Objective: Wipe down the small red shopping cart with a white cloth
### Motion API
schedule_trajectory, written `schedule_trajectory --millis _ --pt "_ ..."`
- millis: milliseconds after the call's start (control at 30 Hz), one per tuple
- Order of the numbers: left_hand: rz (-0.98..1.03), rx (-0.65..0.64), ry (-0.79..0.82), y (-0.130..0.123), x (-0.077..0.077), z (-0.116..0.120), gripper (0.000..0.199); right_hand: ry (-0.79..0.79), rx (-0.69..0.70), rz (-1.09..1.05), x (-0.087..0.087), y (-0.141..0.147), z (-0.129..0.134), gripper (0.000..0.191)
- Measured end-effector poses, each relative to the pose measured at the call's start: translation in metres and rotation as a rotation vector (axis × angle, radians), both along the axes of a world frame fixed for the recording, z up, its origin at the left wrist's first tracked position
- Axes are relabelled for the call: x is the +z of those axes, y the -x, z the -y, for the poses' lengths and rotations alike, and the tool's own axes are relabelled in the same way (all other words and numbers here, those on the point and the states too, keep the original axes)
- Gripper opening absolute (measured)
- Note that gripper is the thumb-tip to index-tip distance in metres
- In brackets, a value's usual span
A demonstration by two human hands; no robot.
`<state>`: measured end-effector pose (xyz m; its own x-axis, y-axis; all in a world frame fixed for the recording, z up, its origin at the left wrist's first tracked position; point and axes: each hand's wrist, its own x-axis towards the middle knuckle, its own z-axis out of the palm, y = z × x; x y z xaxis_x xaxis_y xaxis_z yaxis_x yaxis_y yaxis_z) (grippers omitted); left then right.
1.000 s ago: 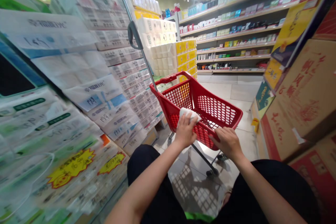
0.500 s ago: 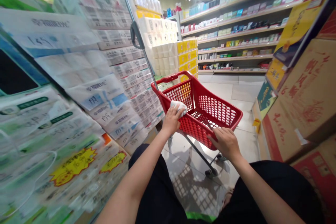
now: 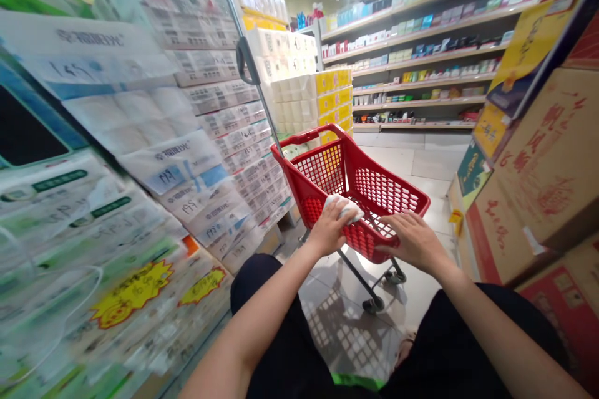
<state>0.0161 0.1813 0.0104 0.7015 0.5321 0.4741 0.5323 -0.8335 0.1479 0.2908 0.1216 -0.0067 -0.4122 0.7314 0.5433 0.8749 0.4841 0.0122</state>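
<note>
A red plastic shopping cart basket (image 3: 316,165) with lattice sides stands on a grey wheeled frame before me. My left hand (image 3: 331,227) presses a white cloth (image 3: 344,207) onto the near side rim, its fingers bent over the cloth. At the near right corner, my right hand (image 3: 414,240) rests against the rim with its fingers stretched out and slightly apart, holding nothing. A grey metal pole (image 3: 267,109) with a black clip rises from the cart's left end.
Stacked tissue packs (image 3: 224,131) stand close on the left. Cardboard cartons (image 3: 545,168) line the right side. Shelves of boxed goods (image 3: 430,53) cross the back. My knees flank the tiled floor (image 3: 322,274) below the cart.
My left hand and the cloth have slid right along the near rim. My right hand has loosened from the rim, its fingers now straighter. The cart has shifted very slightly.
</note>
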Motion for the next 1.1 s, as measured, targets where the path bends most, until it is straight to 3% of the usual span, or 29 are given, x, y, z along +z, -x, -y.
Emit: schedule_trajectory --millis 133,267,367,500,600,733,900,1000,1100 --pt "0.012 0.067 0.001 -0.005 -0.001 -0.01 0.076 0.003 -0.032 0.052 -0.002 -0.037 -0.019 0.051" --pt "0.066 0.179 0.054 -0.015 -0.007 -0.006 0.076 -0.046 -0.082 0.051 -0.013 -0.036 -0.031 0.043" --pt "0.083 0.21 0.077 -0.025 -0.012 0.018 0.079 -0.069 -0.113 0.037 -0.016 -0.022 -0.031 0.04" --pt "0.045 0.115 0.094 -0.042 -0.025 0.069 0.09 -0.079 -0.153 0.032 -0.013 -0.004 -0.024 0.03" --pt "-0.012 0.055 0.081 -0.044 -0.033 0.092 0.088 -0.08 -0.175 0.025 -0.01 0.007 -0.017 0.024" --pt "-0.097 0.025 0.025 -0.019 -0.029 0.081 0.08 -0.087 -0.216 0.014 -0.011 0.027 -0.009 0.026" --pt "-0.053 0.182 0.032 0.019 -0.013 0.052 0.081 -0.077 -0.192 -0.028 -0.015 0.05 -0.005 0.035" --pt "-0.027 0.234 0.051 0.024 -0.01 0.047 0.079 0.003 -0.048 -0.038 -0.011 0.044 -0.007 0.048" --pt "0.0 0.249 0.056 0.019 -0.013 0.052 0.078 0.058 0.035 -0.049 -0.005 0.02 -0.015 0.054"
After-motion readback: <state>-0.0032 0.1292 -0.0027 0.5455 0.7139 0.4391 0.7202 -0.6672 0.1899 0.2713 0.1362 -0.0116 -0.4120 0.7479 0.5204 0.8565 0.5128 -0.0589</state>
